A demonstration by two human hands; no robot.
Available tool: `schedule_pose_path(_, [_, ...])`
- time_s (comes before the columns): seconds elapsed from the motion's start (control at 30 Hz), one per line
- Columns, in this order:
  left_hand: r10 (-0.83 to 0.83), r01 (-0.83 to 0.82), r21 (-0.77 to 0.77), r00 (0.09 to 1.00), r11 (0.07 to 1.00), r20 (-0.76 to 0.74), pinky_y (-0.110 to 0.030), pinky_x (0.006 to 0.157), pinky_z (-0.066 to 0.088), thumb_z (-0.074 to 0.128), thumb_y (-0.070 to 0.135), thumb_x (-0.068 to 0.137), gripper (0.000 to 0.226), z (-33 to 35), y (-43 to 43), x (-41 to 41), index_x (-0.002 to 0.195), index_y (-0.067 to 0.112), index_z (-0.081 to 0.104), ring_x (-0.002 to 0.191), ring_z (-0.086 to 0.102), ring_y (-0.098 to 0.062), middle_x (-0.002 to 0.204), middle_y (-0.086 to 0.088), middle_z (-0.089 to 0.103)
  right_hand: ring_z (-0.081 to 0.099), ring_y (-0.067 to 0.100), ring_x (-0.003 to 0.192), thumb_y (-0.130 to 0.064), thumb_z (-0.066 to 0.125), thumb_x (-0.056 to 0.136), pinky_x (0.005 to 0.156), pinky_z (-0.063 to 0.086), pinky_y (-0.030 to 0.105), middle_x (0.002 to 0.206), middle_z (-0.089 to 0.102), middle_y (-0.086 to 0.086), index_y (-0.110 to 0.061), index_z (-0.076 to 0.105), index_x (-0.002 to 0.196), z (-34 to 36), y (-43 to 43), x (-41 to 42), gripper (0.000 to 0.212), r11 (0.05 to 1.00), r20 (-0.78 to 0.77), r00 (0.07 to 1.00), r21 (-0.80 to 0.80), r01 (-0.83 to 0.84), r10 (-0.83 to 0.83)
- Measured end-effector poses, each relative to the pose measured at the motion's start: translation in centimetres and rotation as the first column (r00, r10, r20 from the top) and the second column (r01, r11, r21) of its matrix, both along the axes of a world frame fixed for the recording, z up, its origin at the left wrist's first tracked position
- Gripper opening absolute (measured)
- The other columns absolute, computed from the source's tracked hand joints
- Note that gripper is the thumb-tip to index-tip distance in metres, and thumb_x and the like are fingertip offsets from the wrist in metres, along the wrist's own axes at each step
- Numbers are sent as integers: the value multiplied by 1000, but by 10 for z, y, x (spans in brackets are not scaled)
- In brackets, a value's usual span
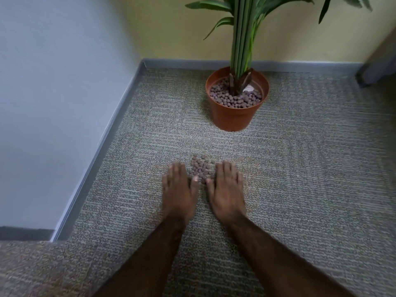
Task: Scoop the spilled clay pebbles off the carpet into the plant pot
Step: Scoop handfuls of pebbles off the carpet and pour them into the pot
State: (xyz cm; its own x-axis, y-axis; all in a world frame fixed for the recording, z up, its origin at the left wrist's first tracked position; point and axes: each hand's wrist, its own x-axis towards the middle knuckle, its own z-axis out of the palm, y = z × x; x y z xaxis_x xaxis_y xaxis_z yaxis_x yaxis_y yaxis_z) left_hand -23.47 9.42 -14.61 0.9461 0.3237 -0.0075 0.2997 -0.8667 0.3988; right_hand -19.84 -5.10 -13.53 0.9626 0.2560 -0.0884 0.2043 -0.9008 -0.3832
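Note:
A small heap of brown clay pebbles [201, 168] lies on the grey carpet [300, 168]. My left hand [179, 192] rests flat on the carpet just left of the heap, fingers together. My right hand [227, 191] lies flat just right of it. Both thumbs point inward and nearly meet at the heap's near edge. Neither hand holds anything. Farther back stands a terracotta plant pot [234, 116], upright, with pebbles around green plant stems [243, 39].
A pale blue wall with a grey skirting board [102, 151] runs along the left. A yellow wall [171, 35] closes the back. A dark furniture base [372, 73] sits at the far right. Open carpet lies between the heap and the pot.

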Motion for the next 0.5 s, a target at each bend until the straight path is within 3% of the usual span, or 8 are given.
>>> schedule_pose_path(0.07, [-124,134,-164,990,977,75,-39,128,4,11,57,104,69,1,-3,9,162,20,19,157,0,-11,171,-1,12,2,18,160,-50,14,107,130,4,38,173,10,5,-17,16,165,2,0,6,67,974,30,981,121,-191,189])
schedule_pose_path(0.13, [-96,142,-301,982,943,163,-40,128,12,16,53,106,65,2,3,14,161,20,27,157,8,-10,170,0,20,10,17,159,-42,23,107,130,15,40,173,15,4,-19,22,164,4,-4,17,61,950,44,976,223,-219,215])
schedule_pose_path(0.2, [-26,75,-284,985,956,172,-41,128,13,17,51,107,63,2,17,20,160,19,29,156,11,-12,169,-1,22,12,18,159,-35,30,107,129,18,42,173,15,3,-21,22,163,6,-8,30,59,964,27,993,239,-114,111])
schedule_pose_path(0.27, [-85,102,-181,991,978,100,-40,128,8,16,49,106,63,0,32,28,161,20,26,157,7,-13,170,-2,19,9,19,160,-33,33,107,130,14,43,173,12,4,-20,19,164,6,-9,41,61,982,-9,996,168,-86,89])
schedule_pose_path(0.4, [-294,289,-144,956,947,-16,-35,127,-3,17,47,105,63,3,35,51,162,22,19,157,1,-10,171,2,13,-2,19,160,-38,28,105,128,-5,39,173,6,5,-17,10,165,7,-1,52,66,949,-53,947,29,-315,316])
schedule_pose_path(0.5, [-368,361,-228,930,904,10,-35,128,2,28,38,105,60,9,21,53,161,17,27,157,10,-13,169,-2,22,1,19,160,-34,33,104,127,-5,34,173,9,6,-17,7,165,11,-5,51,69,890,-33,891,77,-450,453])
